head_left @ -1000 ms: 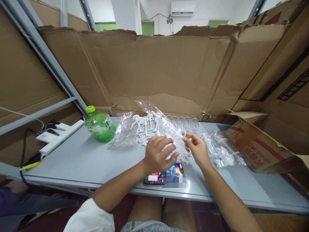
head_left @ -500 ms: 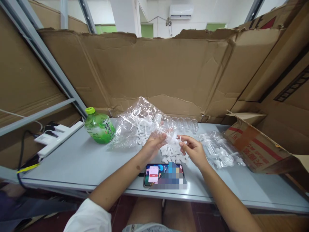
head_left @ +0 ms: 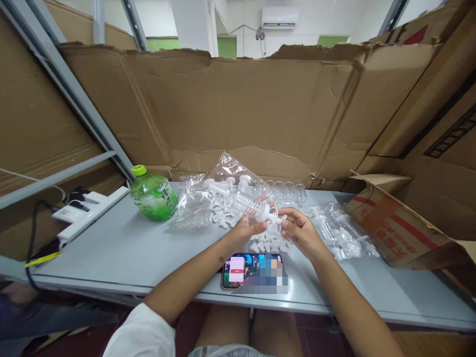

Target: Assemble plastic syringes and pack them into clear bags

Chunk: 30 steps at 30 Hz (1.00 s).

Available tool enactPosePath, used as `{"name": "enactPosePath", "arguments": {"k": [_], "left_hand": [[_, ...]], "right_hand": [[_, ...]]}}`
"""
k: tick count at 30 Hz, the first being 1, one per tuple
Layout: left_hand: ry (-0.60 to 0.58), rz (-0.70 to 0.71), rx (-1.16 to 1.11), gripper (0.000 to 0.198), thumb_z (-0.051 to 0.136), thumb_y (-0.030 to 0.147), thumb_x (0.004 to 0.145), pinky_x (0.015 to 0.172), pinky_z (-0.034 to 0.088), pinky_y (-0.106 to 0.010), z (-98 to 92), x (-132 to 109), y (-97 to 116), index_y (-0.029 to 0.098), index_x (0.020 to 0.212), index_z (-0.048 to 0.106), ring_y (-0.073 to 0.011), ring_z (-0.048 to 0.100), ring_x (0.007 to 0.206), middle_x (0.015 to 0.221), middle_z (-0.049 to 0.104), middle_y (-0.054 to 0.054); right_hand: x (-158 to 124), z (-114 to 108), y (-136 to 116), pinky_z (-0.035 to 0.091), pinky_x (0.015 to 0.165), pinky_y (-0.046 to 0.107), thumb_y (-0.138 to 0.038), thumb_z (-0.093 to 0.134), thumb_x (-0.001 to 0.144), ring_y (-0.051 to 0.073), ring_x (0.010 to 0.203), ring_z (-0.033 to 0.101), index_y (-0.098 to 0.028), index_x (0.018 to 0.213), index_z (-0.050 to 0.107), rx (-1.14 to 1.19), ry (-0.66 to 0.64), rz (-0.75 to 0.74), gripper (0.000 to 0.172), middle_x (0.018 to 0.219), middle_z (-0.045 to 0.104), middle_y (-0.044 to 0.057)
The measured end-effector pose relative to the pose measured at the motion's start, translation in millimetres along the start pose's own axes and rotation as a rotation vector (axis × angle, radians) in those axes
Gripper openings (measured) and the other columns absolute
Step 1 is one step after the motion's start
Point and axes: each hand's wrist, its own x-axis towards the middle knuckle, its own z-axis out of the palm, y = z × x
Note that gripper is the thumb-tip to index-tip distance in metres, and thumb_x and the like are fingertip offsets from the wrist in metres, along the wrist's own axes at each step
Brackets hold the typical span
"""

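My left hand (head_left: 247, 230) is wrapped round a clear ribbed plastic tube with a white cap (head_left: 262, 212), tilted with its capped end to the right. At that end, my right hand (head_left: 299, 229) pinches a small white plastic piece (head_left: 279, 221) between thumb and fingers. Whether this piece is joined to the cap I cannot tell. Below and between the hands lies a pile of small white plastic parts (head_left: 270, 244). Behind my left hand, a clear plastic bag (head_left: 193, 206) spreads over more white parts (head_left: 222, 215).
Several clear coils (head_left: 289, 191) stand at the back. A bag of clear tubes and white parts (head_left: 340, 238) lies right, beside a cardboard box (head_left: 397, 223). A phone (head_left: 238, 272) is near the front edge. A green bottle (head_left: 153, 196) and a power strip (head_left: 92, 213) are left.
The tube has turned so that its white cap faces right and shows plainly. My right hand has moved slightly right and down, with its fingers at the tube's end.
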Motion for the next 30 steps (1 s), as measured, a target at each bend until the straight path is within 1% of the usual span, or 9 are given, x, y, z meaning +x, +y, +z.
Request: {"name": "enactPosePath", "arguments": {"k": [4, 11, 14, 16, 19, 22, 24, 26, 30], "left_hand": [[-0.058, -0.003, 0.018, 0.07, 0.06, 0.058, 0.072, 0.107, 0.027, -0.046, -1.2, -4, 8, 0.029, 0.133, 0.043, -0.0304, 0.038, 0.129, 0.14, 0.042, -0.007], [-0.15, 0.051, 0.11, 0.079, 0.069, 0.053, 0.067, 0.103, 0.032, -0.048, 7.2, -9, 10, 0.025, 0.135, 0.039, -0.0329, 0.038, 0.128, 0.139, 0.042, -0.012], [-0.101, 0.037, 0.102, 0.073, 0.068, 0.051, 0.069, 0.104, 0.03, -0.048, 8.2, -10, 6, 0.023, 0.132, 0.043, -0.0316, 0.039, 0.127, 0.136, 0.044, -0.012], [-0.034, 0.047, 0.06, 0.067, 0.067, 0.05, 0.069, 0.104, 0.03, -0.047, 6.7, -9, 4, 0.022, 0.127, 0.048, -0.0305, 0.041, 0.126, 0.133, 0.049, -0.011], [0.095, 0.102, -0.041, 0.06, 0.065, 0.05, 0.07, 0.103, 0.032, -0.044, 2.1, -7, 4, 0.023, 0.122, 0.052, -0.0284, 0.047, 0.121, 0.125, 0.057, -0.008], [0.228, 0.197, -0.083, 0.058, 0.06, 0.052, 0.074, 0.104, 0.031, -0.042, -0.5, -3, 9, 0.025, 0.125, 0.05, -0.0249, 0.048, 0.12, 0.119, 0.061, -0.005], [0.283, 0.257, -0.069, 0.058, 0.057, 0.055, 0.075, 0.105, 0.03, -0.04, 1.5, 0, 14, 0.026, 0.126, 0.049, -0.0232, 0.047, 0.121, 0.119, 0.061, -0.003], [0.313, 0.287, -0.031, 0.059, 0.055, 0.058, 0.075, 0.105, 0.031, -0.038, 5.6, 1, 15, 0.028, 0.126, 0.049, -0.0221, 0.045, 0.122, 0.118, 0.061, -0.002], [0.282, 0.265, 0.095, 0.068, 0.05, 0.07, 0.07, 0.09, 0.046, -0.036, 10.3, 0, 1, 0.023, 0.12, 0.055, -0.0235, 0.056, 0.105, 0.095, 0.067, -0.005]], "right_hand": [[0, -4, 1, 0.032, 0.041, 0.02, -0.045, 0.076, 0.059, 0.008, 0.046, 0.045, -0.021, 0.088, 0.065, -0.009, -0.008, 0.03, 0.04, 0.055, 0.047, -0.005], [2, -9, 11, 0.037, 0.044, 0.021, -0.042, 0.076, 0.061, 0.006, 0.047, 0.044, -0.022, 0.093, 0.07, -0.076, -0.128, 0.009, 0.038, 0.059, 0.053, -0.003], [1, -9, 10, 0.036, 0.042, 0.021, -0.042, 0.073, 0.066, 0.007, 0.047, 0.047, -0.024, 0.106, 0.067, -0.07, -0.185, -0.012, 0.044, 0.064, 0.056, -0.002], [-1, -8, 7, 0.037, 0.042, 0.023, -0.042, 0.069, 0.07, 0.009, 0.049, 0.049, -0.026, 0.115, 0.061, -0.066, -0.206, -0.056, 0.048, 0.078, 0.062, 0.002], [-1, -8, 5, 0.043, 0.049, 0.028, -0.041, 0.063, 0.076, 0.011, 0.056, 0.052, -0.026, 0.11, 0.061, -0.105, -0.034, -0.232, 0.037, 0.094, 0.064, 0.006], [3, -11, 3, 0.044, 0.058, 0.029, -0.037, 0.059, 0.081, 0.013, 0.065, 0.055, -0.024, 0.096, 0.062, -0.072, 0.301, -0.457, 0.02, 0.091, 0.062, 0.005], [6, -14, 3, 0.043, 0.058, 0.028, -0.039, 0.058, 0.081, 0.013, 0.067, 0.055, -0.025, 0.093, 0.06, 0.011, 0.389, -0.467, 0.019, 0.085, 0.06, 0.003], [9, -13, 7, 0.042, 0.056, 0.028, -0.049, 0.06, 0.077, 0.014, 0.064, 0.055, -0.024, 0.093, 0.059, 0.079, 0.287, -0.357, 0.03, 0.08, 0.059, 0.003], [10, 3, 26, 0.043, 0.059, 0.032, -0.069, 0.068, 0.053, 0.019, 0.067, 0.057, -0.024, 0.097, 0.06, 0.103, -0.142, -0.167, 0.063, 0.081, 0.064, 0.005]]}}
